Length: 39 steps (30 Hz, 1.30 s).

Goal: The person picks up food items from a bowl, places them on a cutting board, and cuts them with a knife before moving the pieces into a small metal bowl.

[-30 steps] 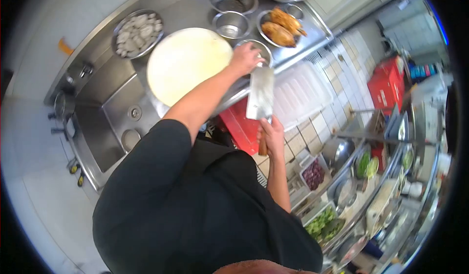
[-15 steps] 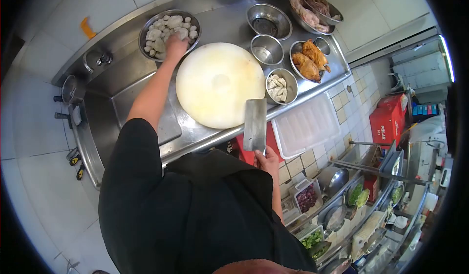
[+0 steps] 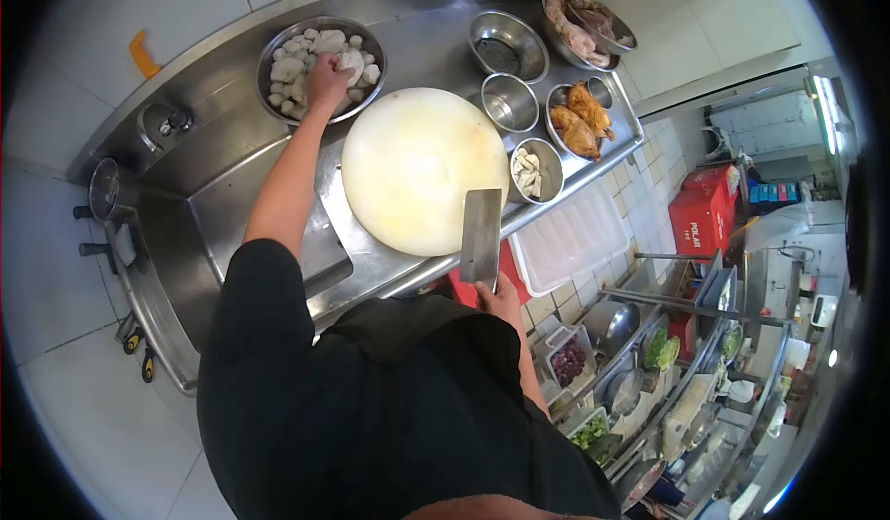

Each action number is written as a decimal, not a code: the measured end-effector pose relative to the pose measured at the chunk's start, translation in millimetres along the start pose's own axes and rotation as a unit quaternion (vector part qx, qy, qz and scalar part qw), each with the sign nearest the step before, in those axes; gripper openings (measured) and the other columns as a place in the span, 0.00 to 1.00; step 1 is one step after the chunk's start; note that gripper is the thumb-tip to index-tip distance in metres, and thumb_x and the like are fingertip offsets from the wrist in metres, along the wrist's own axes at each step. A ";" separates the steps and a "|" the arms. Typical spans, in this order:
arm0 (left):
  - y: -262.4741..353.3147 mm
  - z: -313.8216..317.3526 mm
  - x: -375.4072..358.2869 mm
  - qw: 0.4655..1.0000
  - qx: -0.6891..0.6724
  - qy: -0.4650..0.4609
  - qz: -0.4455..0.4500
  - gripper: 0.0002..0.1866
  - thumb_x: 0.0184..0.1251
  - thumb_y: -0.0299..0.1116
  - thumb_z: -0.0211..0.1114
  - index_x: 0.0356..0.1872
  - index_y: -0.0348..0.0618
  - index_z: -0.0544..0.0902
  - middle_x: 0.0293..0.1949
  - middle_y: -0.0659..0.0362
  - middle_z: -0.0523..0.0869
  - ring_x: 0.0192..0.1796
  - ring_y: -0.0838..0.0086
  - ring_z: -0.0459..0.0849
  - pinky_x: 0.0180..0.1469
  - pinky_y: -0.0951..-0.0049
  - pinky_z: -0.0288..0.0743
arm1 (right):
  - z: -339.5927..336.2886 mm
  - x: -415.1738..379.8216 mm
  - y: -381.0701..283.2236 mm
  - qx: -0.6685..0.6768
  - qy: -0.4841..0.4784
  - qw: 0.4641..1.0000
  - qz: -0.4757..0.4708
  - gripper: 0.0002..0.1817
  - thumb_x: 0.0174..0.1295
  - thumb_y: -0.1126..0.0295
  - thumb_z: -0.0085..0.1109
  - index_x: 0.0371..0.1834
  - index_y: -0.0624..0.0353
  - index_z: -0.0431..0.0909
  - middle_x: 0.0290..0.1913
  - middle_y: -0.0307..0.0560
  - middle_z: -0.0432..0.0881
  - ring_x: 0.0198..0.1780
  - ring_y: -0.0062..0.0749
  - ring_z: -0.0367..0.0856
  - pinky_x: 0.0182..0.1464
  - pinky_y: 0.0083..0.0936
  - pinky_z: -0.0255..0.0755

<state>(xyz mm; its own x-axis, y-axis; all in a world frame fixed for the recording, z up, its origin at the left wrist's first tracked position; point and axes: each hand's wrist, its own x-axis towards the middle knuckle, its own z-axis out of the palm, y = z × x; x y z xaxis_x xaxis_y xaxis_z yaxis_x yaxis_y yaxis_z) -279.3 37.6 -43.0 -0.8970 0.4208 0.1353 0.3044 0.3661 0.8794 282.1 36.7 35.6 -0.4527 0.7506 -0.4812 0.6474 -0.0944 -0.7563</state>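
My left hand [image 3: 327, 84] reaches into a metal bowl [image 3: 267, 91] of pale, rounded food pieces [image 3: 286, 71]. Its fingers close on a larger whitish piece [image 3: 351, 66] at the bowl's right side; the fingertips are partly hidden. A cleaver [image 3: 481, 233] is in my right hand [image 3: 502, 299], gripped by the handle, its wide blade pointing away from me over the front edge of a round white chopping board [image 3: 422, 168]. Right of the board, a small metal bowl [image 3: 552, 157] contains white strips [image 3: 527, 172].
Two metal bowls [image 3: 509, 103] [image 3: 508, 45] stand behind the strips. Browned poultry [image 3: 579, 123] and a bowl of raw meat [image 3: 577, 31] lie farther right. The sink [image 3: 232, 205] is on the left; a lidded plastic box [image 3: 570, 242] sits below the counter edge.
My left hand has come up a little among the pale pieces, now with a larger one at its fingers. The view has shifted slightly; my right hand keeps the cleaver.
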 end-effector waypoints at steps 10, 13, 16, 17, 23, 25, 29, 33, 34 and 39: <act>67.6 46.0 -222.1 0.906 -0.231 -0.344 -0.083 0.21 0.67 0.32 0.73 0.57 0.34 0.82 0.39 0.53 0.91 0.39 0.74 0.88 0.42 0.72 0.81 | -6.7 18.1 -7.3 0.228 -0.056 0.972 0.004 0.13 0.70 0.74 0.54 0.57 0.62 0.73 0.27 0.40 0.77 0.21 0.25 0.77 0.25 0.22 0.74; 72.2 61.4 -265.2 0.943 -0.007 -0.318 0.096 0.21 0.64 0.36 0.73 0.55 0.35 0.85 0.46 0.48 0.88 0.50 0.60 0.87 0.54 0.63 0.80 | -5.3 17.7 -16.1 0.231 -0.041 0.972 -0.017 0.43 0.72 0.75 0.55 0.87 0.53 0.43 0.28 0.39 0.77 0.21 0.22 0.75 0.24 0.22 0.74; 92.3 48.0 -272.1 0.938 0.115 -0.242 0.220 0.21 0.62 0.36 0.72 0.54 0.37 0.86 0.51 0.47 0.86 0.57 0.53 0.82 0.62 0.59 0.76 | -2.9 22.6 -17.0 0.236 -0.044 0.971 -0.007 0.42 0.72 0.74 0.57 0.86 0.53 0.47 0.28 0.39 0.77 0.20 0.22 0.76 0.22 0.22 0.73; 96.3 41.0 -268.6 0.937 0.086 -0.280 0.192 0.20 0.62 0.36 0.72 0.53 0.37 0.86 0.52 0.47 0.85 0.58 0.53 0.81 0.63 0.59 0.75 | -2.2 23.4 -18.5 0.235 -0.039 0.971 0.002 0.42 0.72 0.73 0.57 0.86 0.51 0.48 0.28 0.39 0.77 0.20 0.22 0.76 0.22 0.23 0.73; 102.2 27.2 -269.1 0.911 0.123 -0.314 0.239 0.18 0.58 0.35 0.74 0.49 0.38 0.88 0.49 0.49 0.86 0.53 0.55 0.83 0.59 0.60 0.77 | -0.5 33.5 -25.7 0.229 -0.026 0.973 0.025 0.40 0.71 0.70 0.59 0.85 0.47 0.54 0.28 0.40 0.78 0.21 0.22 0.76 0.22 0.25 0.74; 104.1 31.3 -269.7 0.917 0.109 -0.311 0.225 0.18 0.57 0.34 0.75 0.48 0.37 0.88 0.47 0.49 0.87 0.47 0.57 0.86 0.53 0.61 0.81 | -0.1 39.1 -25.8 0.216 -0.030 0.976 0.014 0.40 0.71 0.70 0.59 0.85 0.47 0.54 0.28 0.41 0.78 0.21 0.22 0.77 0.23 0.25 0.75; 111.3 31.2 -269.4 0.912 0.129 -0.348 0.174 0.18 0.56 0.34 0.75 0.48 0.39 0.89 0.47 0.51 0.87 0.51 0.55 0.85 0.57 0.60 0.79 | 3.3 42.8 -29.8 0.181 -0.025 0.983 0.006 0.41 0.70 0.70 0.59 0.85 0.47 0.53 0.26 0.41 0.78 0.20 0.23 0.76 0.22 0.28 0.76; 103.1 34.2 -265.2 0.904 0.137 -0.333 0.232 0.18 0.56 0.33 0.74 0.47 0.37 0.89 0.48 0.50 0.88 0.51 0.54 0.86 0.57 0.59 0.79 | 11.8 48.0 -28.5 0.176 -0.018 0.984 -0.001 0.41 0.69 0.70 0.59 0.85 0.48 0.54 0.27 0.43 0.79 0.19 0.24 0.76 0.22 0.29 0.75; 101.5 34.9 -266.3 0.902 0.137 -0.327 0.245 0.17 0.56 0.33 0.74 0.47 0.37 0.89 0.48 0.49 0.88 0.52 0.54 0.86 0.58 0.59 0.80 | 14.0 49.1 -31.3 0.164 -0.012 0.986 -0.007 0.41 0.69 0.70 0.59 0.85 0.49 0.54 0.26 0.44 0.79 0.19 0.25 0.76 0.22 0.29 0.75; 93.7 35.1 -265.6 0.905 0.121 -0.317 0.256 0.17 0.56 0.33 0.74 0.47 0.37 0.89 0.50 0.47 0.88 0.53 0.53 0.86 0.59 0.59 0.79 | 27.5 64.5 -38.6 0.139 0.010 0.990 -0.025 0.41 0.67 0.70 0.60 0.85 0.52 0.55 0.23 0.45 0.80 0.17 0.27 0.77 0.21 0.29 0.75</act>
<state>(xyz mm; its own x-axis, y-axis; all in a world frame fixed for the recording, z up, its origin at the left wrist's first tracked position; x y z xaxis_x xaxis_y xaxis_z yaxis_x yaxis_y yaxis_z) -1.3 -10.8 -12.6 -0.2780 0.9504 0.1395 0.7582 0.1280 0.6394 211.1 70.7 21.6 -0.4654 0.7718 -0.4334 0.4293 -0.2314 -0.8730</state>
